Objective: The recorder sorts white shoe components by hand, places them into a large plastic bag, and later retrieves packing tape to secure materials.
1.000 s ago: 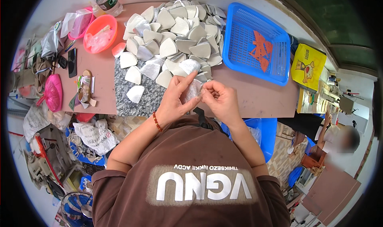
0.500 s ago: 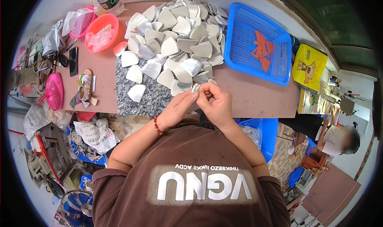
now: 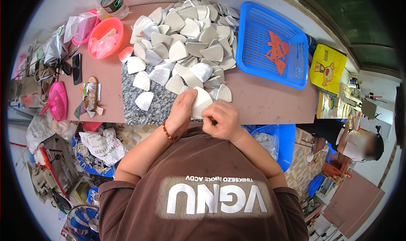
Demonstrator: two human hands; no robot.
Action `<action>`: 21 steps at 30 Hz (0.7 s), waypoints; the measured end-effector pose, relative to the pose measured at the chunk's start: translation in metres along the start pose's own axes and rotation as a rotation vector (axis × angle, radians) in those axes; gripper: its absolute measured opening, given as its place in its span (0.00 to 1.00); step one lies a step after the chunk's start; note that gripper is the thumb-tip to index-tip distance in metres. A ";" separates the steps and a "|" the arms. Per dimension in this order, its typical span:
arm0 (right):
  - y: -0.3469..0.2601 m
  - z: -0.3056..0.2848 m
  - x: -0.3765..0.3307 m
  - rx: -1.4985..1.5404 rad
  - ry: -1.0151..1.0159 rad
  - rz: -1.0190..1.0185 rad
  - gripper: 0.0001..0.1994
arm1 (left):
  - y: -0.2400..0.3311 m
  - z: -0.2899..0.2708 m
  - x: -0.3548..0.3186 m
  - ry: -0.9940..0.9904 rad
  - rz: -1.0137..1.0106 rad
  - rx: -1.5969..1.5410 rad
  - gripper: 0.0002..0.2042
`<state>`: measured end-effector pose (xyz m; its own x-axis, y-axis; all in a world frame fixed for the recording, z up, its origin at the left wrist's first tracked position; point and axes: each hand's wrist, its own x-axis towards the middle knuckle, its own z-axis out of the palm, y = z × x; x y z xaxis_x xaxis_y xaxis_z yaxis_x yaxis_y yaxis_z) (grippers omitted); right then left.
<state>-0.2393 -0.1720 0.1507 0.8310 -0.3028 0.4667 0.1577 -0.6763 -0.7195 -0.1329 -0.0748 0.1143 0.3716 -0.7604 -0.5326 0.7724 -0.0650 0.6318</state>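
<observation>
My left hand [image 3: 179, 116], with a beaded bracelet at the wrist, grips a cream fan-shaped piece [image 3: 200, 102] between thumb and fingers, its pale face up. Against that piece's lower right edge is my right hand [image 3: 222, 120], its fingers curled closed; whatever they pinch is hidden. Just beyond the hands lies a heap of similar cream and silvery pieces [image 3: 177, 51], stacked and overlapping. A loose silvery piece [image 3: 144, 101] rests apart on the speckled grey slab [image 3: 158, 107].
To the right of the heap stands a blue basket [image 3: 240, 50] with orange cut pieces [image 3: 277, 50]. At left are an orange bowl [image 3: 119, 40], a phone [image 3: 77, 68] and a sandal [image 3: 90, 95]. A blue bin [image 3: 286, 143] sits below the table edge. Another person [image 3: 353, 144] is at far right.
My hands have moved apart and slightly down. The cream piece, earlier seen nearly edge-on between my fingers, now shows its broad face in my left hand.
</observation>
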 end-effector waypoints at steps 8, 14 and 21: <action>-0.024 -0.015 0.003 0.183 -0.105 0.046 0.08 | 0.008 -0.012 0.017 0.109 0.037 -0.064 0.14; -0.014 -0.044 -0.015 0.704 -0.319 0.455 0.03 | -0.001 -0.059 0.047 0.223 0.299 -0.227 0.14; 0.062 -0.050 -0.091 -0.548 -0.604 0.528 0.08 | 0.011 -0.011 0.002 0.164 0.801 0.787 0.08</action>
<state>-0.3321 -0.2198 0.0897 0.8816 -0.3644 -0.3000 -0.4571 -0.8176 -0.3501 -0.1173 -0.0701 0.1137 0.7210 -0.6757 0.1533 -0.2349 -0.0302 0.9715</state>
